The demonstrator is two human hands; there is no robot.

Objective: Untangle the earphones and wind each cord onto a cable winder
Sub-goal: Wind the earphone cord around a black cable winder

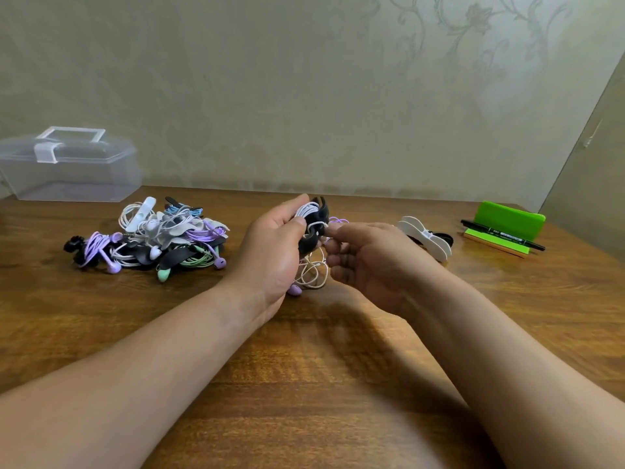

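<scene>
while your left hand (pixel 270 247) curls round the black winder (pixel 319 220) above the table (pixel 304 384), your right hand (pixel 367 258) pinches the white cord (pixel 307 210) just beside it; it's light, limp and springy, so grip close to the winder and keep it taut

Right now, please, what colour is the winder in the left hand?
The winder is black; head view.

Counts: 1 black winder (pixel 309 243) carrying 1 white cord (pixel 307 211), 1 clear box (pixel 67 170), 1 black marker (pixel 504 235), 1 green stand (pixel 507 220). Right side: 1 white winder (pixel 424 236), maybe 2 stacked, can't tell. The earphone pile (pixel 152 238) is too tangled to count.
</scene>
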